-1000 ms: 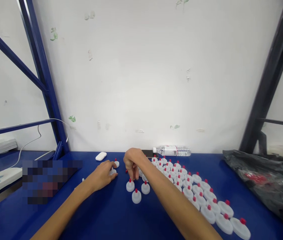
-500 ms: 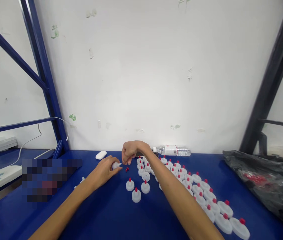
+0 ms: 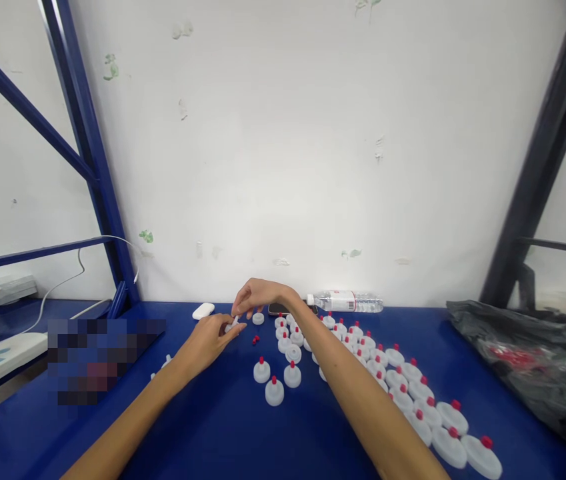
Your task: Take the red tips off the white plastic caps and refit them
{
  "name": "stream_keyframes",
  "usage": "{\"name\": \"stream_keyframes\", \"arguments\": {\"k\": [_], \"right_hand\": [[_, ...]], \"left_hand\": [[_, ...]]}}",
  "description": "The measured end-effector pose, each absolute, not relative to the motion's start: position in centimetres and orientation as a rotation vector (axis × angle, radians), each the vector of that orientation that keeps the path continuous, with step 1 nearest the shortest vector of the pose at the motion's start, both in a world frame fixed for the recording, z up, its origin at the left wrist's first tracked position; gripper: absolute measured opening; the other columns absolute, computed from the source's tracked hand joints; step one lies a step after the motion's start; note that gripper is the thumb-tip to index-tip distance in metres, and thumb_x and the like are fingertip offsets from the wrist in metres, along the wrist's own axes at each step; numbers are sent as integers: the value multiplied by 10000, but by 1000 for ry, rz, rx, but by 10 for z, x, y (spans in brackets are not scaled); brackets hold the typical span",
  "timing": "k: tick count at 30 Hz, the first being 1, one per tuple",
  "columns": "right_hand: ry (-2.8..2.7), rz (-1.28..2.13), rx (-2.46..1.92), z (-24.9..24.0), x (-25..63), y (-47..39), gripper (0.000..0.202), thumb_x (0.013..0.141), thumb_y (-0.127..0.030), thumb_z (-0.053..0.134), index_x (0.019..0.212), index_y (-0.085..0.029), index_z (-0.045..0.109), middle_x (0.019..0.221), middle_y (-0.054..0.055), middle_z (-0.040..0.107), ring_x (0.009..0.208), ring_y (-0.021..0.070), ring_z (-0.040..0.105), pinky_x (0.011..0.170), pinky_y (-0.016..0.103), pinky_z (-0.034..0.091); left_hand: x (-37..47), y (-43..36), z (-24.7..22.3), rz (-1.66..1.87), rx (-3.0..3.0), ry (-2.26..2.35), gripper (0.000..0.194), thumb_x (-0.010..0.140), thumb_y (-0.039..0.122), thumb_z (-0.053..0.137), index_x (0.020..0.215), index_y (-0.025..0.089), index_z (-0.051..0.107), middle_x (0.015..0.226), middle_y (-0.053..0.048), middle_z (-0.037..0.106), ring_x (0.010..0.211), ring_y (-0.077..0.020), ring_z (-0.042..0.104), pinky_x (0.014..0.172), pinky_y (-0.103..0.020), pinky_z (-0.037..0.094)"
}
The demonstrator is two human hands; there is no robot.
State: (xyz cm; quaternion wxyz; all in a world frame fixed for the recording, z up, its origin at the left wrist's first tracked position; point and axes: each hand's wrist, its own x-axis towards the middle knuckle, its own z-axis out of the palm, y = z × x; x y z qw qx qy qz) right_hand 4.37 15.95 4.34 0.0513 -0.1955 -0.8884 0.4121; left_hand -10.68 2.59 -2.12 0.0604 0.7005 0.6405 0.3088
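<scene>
Our left hand [image 3: 207, 337] grips a small white spout lid [image 3: 231, 327] between thumb and fingers, held just over the bench [image 3: 213, 427]. The lid is tilted, its narrow spout pointing up and to the right, away from our left palm. Our right hand [image 3: 257, 295] arches over from the right and behind, its fingers bent down beside the spout tip. The left hand is the nearer, being in contact with the lid; the right fingertips are close together, but we cannot tell whether they touch the spout or pinch anything.

The loose red tips [image 3: 255, 341] lie to the right of the held lid, below our right hand. A round white lid [image 3: 258, 319] sits just behind them, under the right wrist. Nearer us, three red-tipped lids [image 3: 274, 392] stand upright, apart from the closely set rows [image 3: 450, 447] on our right.

As for containers, a clear bottle [image 3: 353, 301] lies on its side along the wall, its white cap pointing left; we cannot tell what it holds. The black plastic bag [image 3: 527, 367] at far right shows something red through clear film. The small white case [image 3: 203, 311] looks closed.
</scene>
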Motion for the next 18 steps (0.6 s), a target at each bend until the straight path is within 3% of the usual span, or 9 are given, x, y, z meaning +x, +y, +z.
{"name": "stream_keyframes", "arguments": {"k": [5, 7, 9, 12, 15, 18], "right_hand": [[-2688, 1310, -533, 40, 45, 162, 239, 776, -342, 786, 946, -175, 778, 775, 9, 742, 740, 138, 703, 561, 171, 442], [-2675, 1326, -493, 39, 45, 163, 247, 799, -343, 767, 970, -165, 771, 770, 15, 735, 742, 140, 699, 556, 171, 440], [-2649, 1331, -445, 38, 45, 164, 284, 803, -373, 766, 988, -157, 763, 778, 22, 730, 747, 141, 693, 557, 171, 441], [-2589, 1314, -356, 38, 44, 163, 330, 814, -429, 755, 1016, -168, 747, 830, 22, 728, 769, 138, 680, 578, 176, 454], [-2550, 1285, -280, 38, 43, 160, 331, 821, -436, 749, 1033, -182, 735, 881, 19, 720, 751, 127, 658, 597, 189, 471], [-2549, 1282, -235, 39, 42, 157, 332, 811, -414, 767, 1051, -187, 732, 901, 20, 715, 728, 120, 641, 596, 193, 471]], "left_hand": [[-105, 24, -19, 1066, 1959, 1884, 506, 827, 626, 607, 585, 182, 601, 513, 48, 409, 532, -122, 338, 560, -288, 219], [-106, 24, -19, 1138, 1843, 1842, 491, 798, 631, 651, 605, 181, 613, 505, 46, 448, 516, -123, 392, 554, -282, 262], [-106, 24, -19, 1208, 1695, 1770, 470, 765, 636, 693, 709, 170, 671, 543, 26, 550, 533, -149, 510, 569, -284, 369], [-107, 24, -16, 1305, 1451, 1567, 503, 758, 598, 731, 971, 143, 717, 813, -54, 729, 733, -211, 689, 722, -323, 547], [-108, 23, -10, 1392, 1226, 1335, 494, 840, 531, 669, 1129, 131, 670, 1065, -126, 753, 977, -233, 728, 923, -328, 568], [-109, 23, -5, 1450, 1043, 1203, 393, 884, 428, 619, 1141, 131, 640, 1059, -146, 761, 1008, -232, 739, 934, -304, 579]]}}
